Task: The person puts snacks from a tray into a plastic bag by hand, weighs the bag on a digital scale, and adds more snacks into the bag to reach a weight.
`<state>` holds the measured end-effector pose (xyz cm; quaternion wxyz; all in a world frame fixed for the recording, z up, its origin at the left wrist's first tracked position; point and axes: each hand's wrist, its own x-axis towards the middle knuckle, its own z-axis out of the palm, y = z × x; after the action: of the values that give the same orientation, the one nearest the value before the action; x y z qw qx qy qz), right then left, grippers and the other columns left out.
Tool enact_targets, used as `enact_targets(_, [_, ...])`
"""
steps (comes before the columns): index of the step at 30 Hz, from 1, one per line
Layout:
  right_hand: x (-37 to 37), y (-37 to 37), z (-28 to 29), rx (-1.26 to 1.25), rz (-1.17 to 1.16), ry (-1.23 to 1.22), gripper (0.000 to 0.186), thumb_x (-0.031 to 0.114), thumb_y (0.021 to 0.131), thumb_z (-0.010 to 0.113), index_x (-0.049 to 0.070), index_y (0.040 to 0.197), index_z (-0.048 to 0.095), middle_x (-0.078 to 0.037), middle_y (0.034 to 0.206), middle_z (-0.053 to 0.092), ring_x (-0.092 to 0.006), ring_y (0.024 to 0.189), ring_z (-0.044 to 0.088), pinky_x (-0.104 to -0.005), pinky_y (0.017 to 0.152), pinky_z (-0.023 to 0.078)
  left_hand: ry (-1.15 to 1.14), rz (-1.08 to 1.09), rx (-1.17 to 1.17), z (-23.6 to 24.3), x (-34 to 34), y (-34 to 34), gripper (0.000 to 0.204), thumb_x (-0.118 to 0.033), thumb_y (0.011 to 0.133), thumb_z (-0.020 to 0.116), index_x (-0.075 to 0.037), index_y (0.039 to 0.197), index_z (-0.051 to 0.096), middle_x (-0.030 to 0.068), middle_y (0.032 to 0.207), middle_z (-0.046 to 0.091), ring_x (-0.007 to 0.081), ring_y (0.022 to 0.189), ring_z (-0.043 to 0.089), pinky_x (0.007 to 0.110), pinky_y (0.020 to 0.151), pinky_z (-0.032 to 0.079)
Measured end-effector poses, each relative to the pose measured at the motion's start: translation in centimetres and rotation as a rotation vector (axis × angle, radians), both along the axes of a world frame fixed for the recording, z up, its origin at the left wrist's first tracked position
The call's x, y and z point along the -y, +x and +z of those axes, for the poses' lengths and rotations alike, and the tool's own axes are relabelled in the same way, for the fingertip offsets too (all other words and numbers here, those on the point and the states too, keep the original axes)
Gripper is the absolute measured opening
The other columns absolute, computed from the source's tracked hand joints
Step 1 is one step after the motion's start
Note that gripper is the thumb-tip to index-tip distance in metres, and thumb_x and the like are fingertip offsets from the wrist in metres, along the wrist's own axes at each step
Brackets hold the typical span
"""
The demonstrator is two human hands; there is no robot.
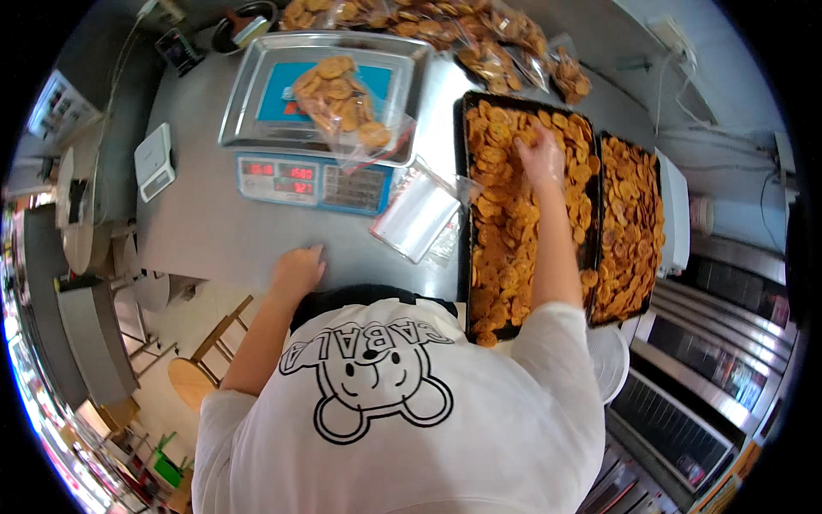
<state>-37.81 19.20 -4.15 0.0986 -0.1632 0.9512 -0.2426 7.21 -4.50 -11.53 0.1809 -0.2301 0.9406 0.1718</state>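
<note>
My right hand point(542, 160), in what looks like a clear thin glove, reaches into the far part of a dark tray point(470, 283) heaped with flat round golden-brown cookies point(505, 214). Its fingers are bent and closed among the cookies; what lies under the fingertips is partly hidden. My left hand point(298, 270) rests at the front edge of the steel table, loosely curled, with nothing visible in it. A clear bag of cookies point(336, 94) lies on the metal pan point(244, 107) of a blue scale point(312, 182), whose red display is lit. The bag's loose end hangs over the pan's near right corner.
Flat clear bags point(417, 214) lie between scale and tray. A second full tray point(629, 231) stands at the right. Filled bags point(505, 60) are piled at the back. A small white scale point(155, 163) sits at the left; a wooden chair point(205, 355) stands beyond the table.
</note>
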Motion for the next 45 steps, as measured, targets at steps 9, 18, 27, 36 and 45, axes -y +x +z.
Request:
enact_targets(9, [12.3, 13.0, 1.1, 0.621, 0.183, -0.503, 0.036, 0.023, 0.088, 0.079, -0.005, 0.108, 0.071, -0.005, 0.081, 0.07, -0.0093, 0.066, 0.062, -0.0241, 0.058, 0.052, 0.009, -0.041, 0.082, 0.0, 0.2, -1.2, 0.024, -0.025, 0.088, 0.064, -0.006, 0.1, 0.066, 0.0168, 0.093, 0.073, 0.0356, 0.086, 0.071, 0.05, 0.078, 0.056])
enact_targets(18, [11.4, 15.6, -0.3, 0.47, 0.043, -0.749, 0.028, 0.012, 0.095, 0.065, -0.008, 0.115, 0.068, -0.011, 0.093, 0.071, -0.0169, 0.073, 0.07, -0.0268, 0.063, 0.055, 0.049, 0.01, -0.218, -2.3, 0.9, 3.0, 0.022, -0.024, 0.088, 0.066, -0.007, 0.103, 0.066, 0.017, 0.091, 0.072, 0.0372, 0.087, 0.07, 0.05, 0.077, 0.055])
enact_targets(27, [-1.2, 16.8, -2.9, 0.259, -0.274, -0.62, 0.021, 0.016, 0.098, 0.065, -0.005, 0.101, 0.067, -0.005, 0.085, 0.068, -0.0107, 0.069, 0.058, -0.0259, 0.062, 0.047, 0.065, -0.001, -0.244, -3.1, 1.5, 2.9, 0.022, -0.025, 0.087, 0.063, -0.009, 0.102, 0.068, 0.0177, 0.092, 0.072, 0.0387, 0.09, 0.069, 0.052, 0.08, 0.055])
enact_targets(36, [-6.1, 19.5, -3.6, 0.045, -0.217, 0.168, 0.028, 0.028, 0.1, 0.061, 0.004, 0.11, 0.072, -0.017, 0.101, 0.074, -0.0307, 0.084, 0.071, -0.0418, 0.076, 0.055, -0.051, -0.128, 0.085, -2.5, 0.2, -0.2, 0.027, -0.029, 0.087, 0.068, -0.008, 0.104, 0.068, 0.0179, 0.093, 0.073, 0.0358, 0.091, 0.071, 0.049, 0.079, 0.057])
enact_targets(45, [-5.4, 19.2, -3.7, 0.009, -0.106, 0.157, 0.034, 0.034, 0.098, 0.06, 0.005, 0.108, 0.074, -0.021, 0.101, 0.073, -0.0381, 0.095, 0.069, -0.044, 0.085, 0.054, -0.091, -0.155, -0.011, -3.1, 0.8, 0.4, 0.027, -0.03, 0.088, 0.068, -0.01, 0.105, 0.068, 0.0176, 0.088, 0.073, 0.0361, 0.082, 0.071, 0.049, 0.074, 0.057])
